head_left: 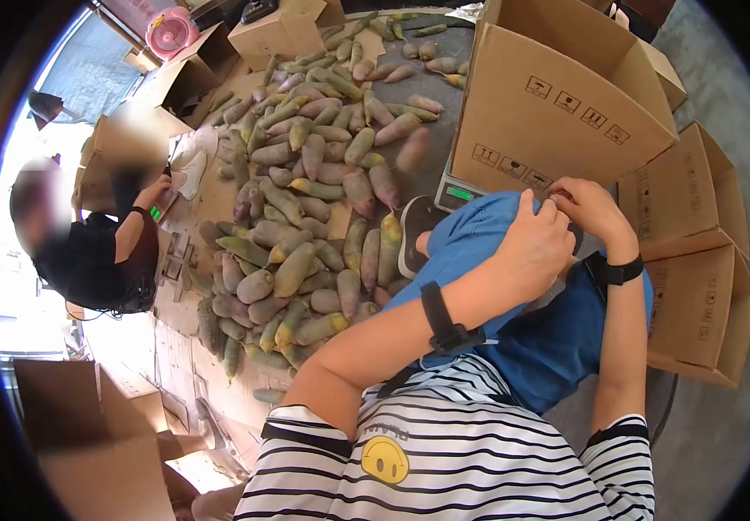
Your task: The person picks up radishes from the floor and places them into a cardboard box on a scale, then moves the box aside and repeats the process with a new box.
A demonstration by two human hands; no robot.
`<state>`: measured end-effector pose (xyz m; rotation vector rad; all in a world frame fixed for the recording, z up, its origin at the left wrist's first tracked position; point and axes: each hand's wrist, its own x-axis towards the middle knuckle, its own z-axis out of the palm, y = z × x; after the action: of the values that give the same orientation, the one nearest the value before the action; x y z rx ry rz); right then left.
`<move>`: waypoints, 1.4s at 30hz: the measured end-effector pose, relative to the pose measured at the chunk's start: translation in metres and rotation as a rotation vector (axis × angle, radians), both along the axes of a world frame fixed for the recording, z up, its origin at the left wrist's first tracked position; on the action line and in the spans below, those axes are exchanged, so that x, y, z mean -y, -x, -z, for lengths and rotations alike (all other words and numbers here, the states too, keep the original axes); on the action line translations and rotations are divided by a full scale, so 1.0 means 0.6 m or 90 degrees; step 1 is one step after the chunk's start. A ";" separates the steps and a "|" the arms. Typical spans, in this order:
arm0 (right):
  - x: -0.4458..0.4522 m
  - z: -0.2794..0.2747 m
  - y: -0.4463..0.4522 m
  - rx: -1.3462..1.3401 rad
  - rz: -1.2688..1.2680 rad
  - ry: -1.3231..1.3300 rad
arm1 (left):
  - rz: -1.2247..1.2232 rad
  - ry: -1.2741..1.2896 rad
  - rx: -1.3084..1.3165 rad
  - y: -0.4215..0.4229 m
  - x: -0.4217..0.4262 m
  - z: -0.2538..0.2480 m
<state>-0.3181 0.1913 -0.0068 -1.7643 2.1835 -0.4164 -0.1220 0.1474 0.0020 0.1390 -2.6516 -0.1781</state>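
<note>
Your left hand [538, 241] and right hand [596, 210] curl, hold unclear; your knee [477, 227] beneath, shifting, could tip the carton [523, 108] beyond.

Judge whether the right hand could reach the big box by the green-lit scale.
Probably yes: the right hand looks close to the big box, and nothing visible stands between them.

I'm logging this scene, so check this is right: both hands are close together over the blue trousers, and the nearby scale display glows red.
Not quite: the head view shows the nearby scale display glowing green, not red. The left hand and right hand are close together over the blue trousers.
</note>
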 end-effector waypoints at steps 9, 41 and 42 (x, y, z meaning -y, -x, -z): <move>0.018 -0.002 -0.016 0.015 0.024 -0.030 | 0.024 -0.068 0.002 0.030 0.002 0.043; 0.044 0.000 -0.052 -0.074 -0.003 -0.059 | -0.618 -0.135 0.537 -0.554 0.209 0.466; 0.044 -0.002 -0.053 -0.079 0.006 -0.052 | -0.621 -0.155 0.568 -0.550 0.211 0.465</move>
<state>-0.2863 0.1647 -0.0055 -1.7801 2.2601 -0.2223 0.2081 0.0210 -0.2768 1.9048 -2.9632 -0.1141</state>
